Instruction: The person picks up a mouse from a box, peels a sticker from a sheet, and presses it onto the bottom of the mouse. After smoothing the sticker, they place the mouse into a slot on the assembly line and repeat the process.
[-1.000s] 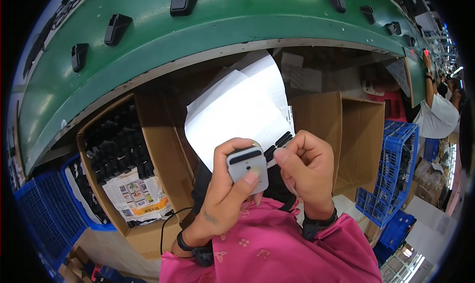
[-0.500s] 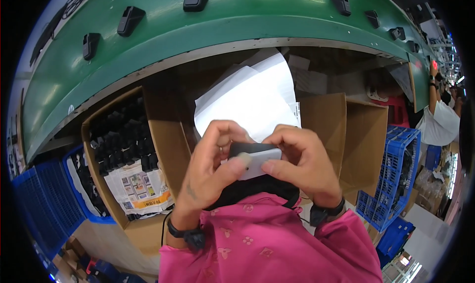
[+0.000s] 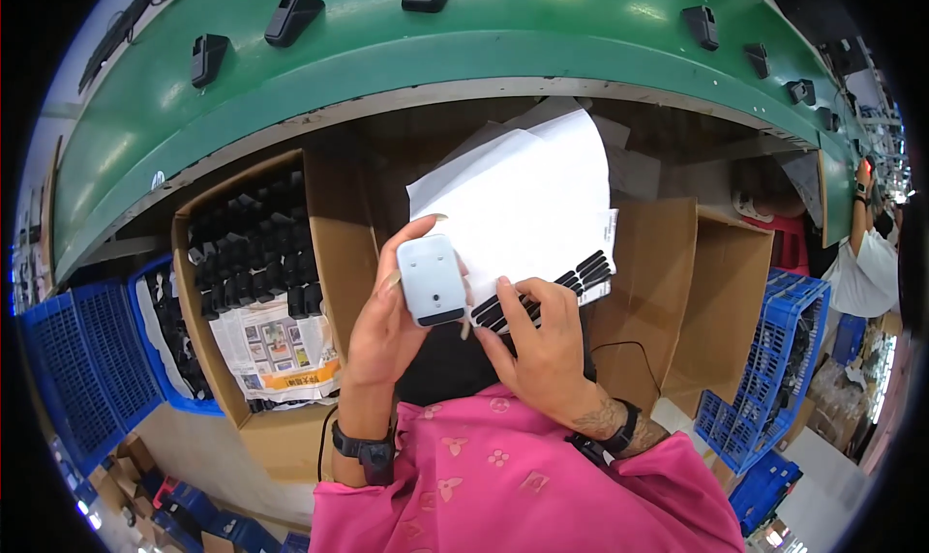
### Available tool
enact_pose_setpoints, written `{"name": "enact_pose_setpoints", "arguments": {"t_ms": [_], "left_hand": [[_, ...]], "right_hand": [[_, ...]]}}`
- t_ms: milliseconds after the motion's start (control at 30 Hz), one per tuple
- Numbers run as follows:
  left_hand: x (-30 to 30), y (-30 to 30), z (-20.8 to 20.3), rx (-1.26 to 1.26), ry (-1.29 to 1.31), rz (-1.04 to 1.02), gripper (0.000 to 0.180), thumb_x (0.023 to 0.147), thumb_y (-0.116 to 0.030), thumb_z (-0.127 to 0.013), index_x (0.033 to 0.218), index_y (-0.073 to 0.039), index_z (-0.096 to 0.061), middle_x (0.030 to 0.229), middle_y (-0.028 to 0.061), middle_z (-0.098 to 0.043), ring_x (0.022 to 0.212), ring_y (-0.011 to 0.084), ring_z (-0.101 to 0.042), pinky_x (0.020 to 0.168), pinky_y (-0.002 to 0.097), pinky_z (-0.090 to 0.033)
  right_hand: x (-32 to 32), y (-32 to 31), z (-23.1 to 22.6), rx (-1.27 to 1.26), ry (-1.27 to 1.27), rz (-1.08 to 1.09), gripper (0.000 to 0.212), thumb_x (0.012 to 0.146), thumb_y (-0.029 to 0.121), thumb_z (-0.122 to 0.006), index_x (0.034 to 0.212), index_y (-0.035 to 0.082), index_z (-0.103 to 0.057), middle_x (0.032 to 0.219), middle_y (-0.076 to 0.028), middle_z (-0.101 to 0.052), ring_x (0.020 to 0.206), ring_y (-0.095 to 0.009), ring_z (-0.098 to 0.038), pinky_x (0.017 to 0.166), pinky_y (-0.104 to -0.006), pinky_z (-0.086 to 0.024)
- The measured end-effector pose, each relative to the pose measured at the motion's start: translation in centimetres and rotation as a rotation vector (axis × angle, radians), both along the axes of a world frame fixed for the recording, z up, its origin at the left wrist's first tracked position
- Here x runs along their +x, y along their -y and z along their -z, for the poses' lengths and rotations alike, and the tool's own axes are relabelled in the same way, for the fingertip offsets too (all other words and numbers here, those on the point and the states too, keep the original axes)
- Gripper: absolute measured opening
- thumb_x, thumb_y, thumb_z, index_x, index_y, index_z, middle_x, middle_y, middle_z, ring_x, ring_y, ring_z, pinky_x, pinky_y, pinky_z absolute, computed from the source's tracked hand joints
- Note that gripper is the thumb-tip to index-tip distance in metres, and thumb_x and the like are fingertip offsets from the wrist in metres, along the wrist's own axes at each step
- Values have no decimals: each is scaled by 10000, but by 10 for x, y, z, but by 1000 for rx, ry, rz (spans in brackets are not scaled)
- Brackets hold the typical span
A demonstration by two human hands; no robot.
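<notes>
My left hand (image 3: 379,326) is closed round a pale grey-white plastic housing (image 3: 433,274) with rounded corners. Its flat face is turned up, showing small holes and a black strip (image 3: 441,317) along the near end. Just right of it, my right hand (image 3: 544,359) rests at the near edge of a white sheet (image 3: 518,190) that carries rows of long black stickers (image 3: 587,274). The right index fingertip lies on the stickers, with the thumb apart from it near the sheet's corner. Whether a sticker is lifted under these fingers is hidden.
A cardboard box (image 3: 334,253) of black parts and newspaper (image 3: 276,352) stands on the left, beside blue crates (image 3: 92,350). On the right are another open carton (image 3: 721,306) and a blue crate (image 3: 764,359). Black devices (image 3: 292,18) stand along the green bench (image 3: 542,55); a person (image 3: 861,263) sits far right.
Both hands were on the grey-white housing. The left hand has brought it left and turned its flat face up. The right hand has let go and moved to the sticker sheet.
</notes>
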State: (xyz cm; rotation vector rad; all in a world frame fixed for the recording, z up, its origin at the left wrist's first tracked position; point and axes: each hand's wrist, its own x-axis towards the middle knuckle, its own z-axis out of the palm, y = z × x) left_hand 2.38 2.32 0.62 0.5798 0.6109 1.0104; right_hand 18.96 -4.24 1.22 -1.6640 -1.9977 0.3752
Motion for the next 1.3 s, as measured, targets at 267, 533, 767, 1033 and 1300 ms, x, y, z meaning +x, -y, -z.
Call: {"name": "enact_pose_setpoints", "arguments": {"t_ms": [267, 533, 767, 1033, 1300], "left_hand": [[12, -4, -11, -3, 52, -13, 601, 948, -384, -323, 1401, 4, -254, 1076, 215, -518, 864, 295, -577, 689, 384, -498], [14, -4, -10, 82, -66, -1, 757, 758, -172, -655, 1392, -46, -261, 1049, 148, -509, 827, 240, -592, 687, 334, -505], [9, -2, -19, 92, -223, -52, 806, 731, -9, -676, 1390, -53, -214, 1055, 105, -495, 912, 182, -592, 766, 292, -494], [25, 6, -39, 72, -235, -28, 603, 808, -106, -551, 1333, -48, -260, 1064, 146, -490, 873, 260, -616, 785, 357, -513], [33, 22, -48, 503, -567, 3, 525, 847, 16, -471, 1312, -20, -230, 1115, 168, -499, 984, 200, -517, 882, 329, -427]], "right_hand": [[-4, 7, 19, 69, -35, 39, 400, 701, 90, -739, 1053, -21, -584, 1001, -129, -504, 930, -317, -490, 798, -416, -414], [-8, 3, 7, -19, -256, 170, 251, 682, 12, -729, 885, 15, -581, 966, -106, -543, 923, -300, -503, 803, -384, -398], [6, 6, -12, -182, -431, 99, 139, 720, -32, -676, 790, 22, -568, 977, -97, -563, 886, -249, -536, 793, -325, -413], [27, -7, -71, -314, -1136, 158, 107, 817, -12, -585, 866, 12, -492, 868, -62, -488, 756, -97, -442, 691, -217, -370], [11, -32, -84, -291, -1369, 170, 103, 833, 37, -604, 872, 24, -509, 945, -57, -484, 815, -92, -431, 730, -217, -363]]}}
